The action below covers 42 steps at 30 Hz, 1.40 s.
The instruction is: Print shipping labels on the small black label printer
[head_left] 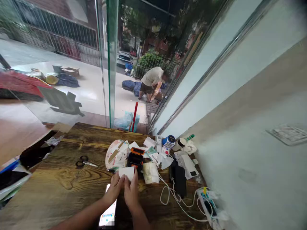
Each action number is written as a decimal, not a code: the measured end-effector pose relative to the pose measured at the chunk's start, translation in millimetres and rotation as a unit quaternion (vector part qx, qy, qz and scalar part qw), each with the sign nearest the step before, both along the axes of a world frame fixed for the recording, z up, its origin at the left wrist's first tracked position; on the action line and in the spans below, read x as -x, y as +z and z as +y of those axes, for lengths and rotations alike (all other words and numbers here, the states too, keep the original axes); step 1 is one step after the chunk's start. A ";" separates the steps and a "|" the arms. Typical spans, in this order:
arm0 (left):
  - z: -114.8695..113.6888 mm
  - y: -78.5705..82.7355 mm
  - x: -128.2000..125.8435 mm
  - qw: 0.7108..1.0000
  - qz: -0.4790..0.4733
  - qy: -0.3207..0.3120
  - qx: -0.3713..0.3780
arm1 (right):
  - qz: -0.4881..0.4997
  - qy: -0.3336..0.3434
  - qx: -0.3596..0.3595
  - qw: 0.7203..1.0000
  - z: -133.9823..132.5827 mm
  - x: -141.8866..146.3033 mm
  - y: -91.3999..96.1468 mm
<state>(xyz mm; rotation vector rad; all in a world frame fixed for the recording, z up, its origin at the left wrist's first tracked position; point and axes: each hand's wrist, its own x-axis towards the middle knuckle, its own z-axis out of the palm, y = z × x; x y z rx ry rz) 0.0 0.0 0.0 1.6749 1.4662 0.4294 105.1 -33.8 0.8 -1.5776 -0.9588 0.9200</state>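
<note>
Both my hands hold one small white card-like piece (126,172) above the wooden table. My left hand (114,188) grips its left and lower edge, and my right hand (131,188) has its right side; what exactly the piece is, I cannot make out. Below my left forearm lies a phone (109,209) with a lit screen. Just beyond the white piece stands an open black and orange case (135,158). A cream packet (151,172) lies to the right of my right hand.
Black-handled scissors (85,162) lie on the wooden table (64,182). Papers, a blue round container (169,141) and a black pouch (178,179) crowd the right side. White cables run to a power strip (209,207). Behind the glass, a person (152,78) bends over outdoors.
</note>
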 end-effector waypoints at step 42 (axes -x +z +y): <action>126.9 -25.2 -37.5 0.920 0.060 -0.293 -0.252 | -0.270 0.202 0.033 0.941 90.3 -108.1 3.5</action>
